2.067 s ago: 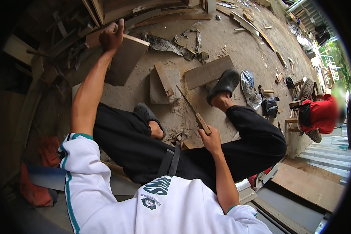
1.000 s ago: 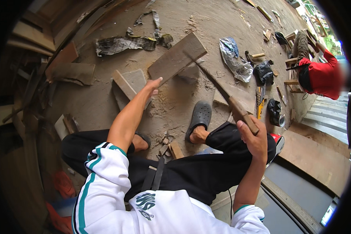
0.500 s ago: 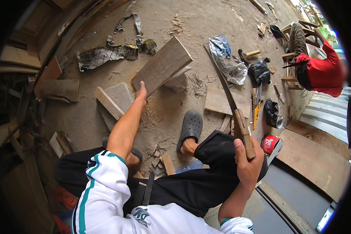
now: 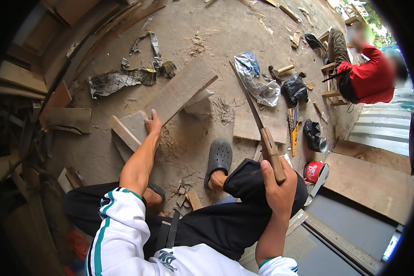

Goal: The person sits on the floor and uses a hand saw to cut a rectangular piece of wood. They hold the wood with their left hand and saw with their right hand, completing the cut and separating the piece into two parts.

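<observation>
My left hand grips the near end of a wide wooden board. The thumb shows on top, while part of the fingers is hidden. The board lies tilted over a low block on the dirt floor. In my right hand is a handsaw, its wooden handle in my fist above my right knee. The blade points up and away, apart from the board. Beside my left forearm a narrow wood strip leans on a grey slab.
Torn newspaper lies beyond the board. To the right are a plastic bag, a hammer, a yellow-handled saw, a flat board and a red can. A person in red sits far right. Scrap wood stands left.
The whole view has shifted a little, moving the floor items down and left. My left hand has slid slightly along the board's near end. The saw remains raised in my right hand.
</observation>
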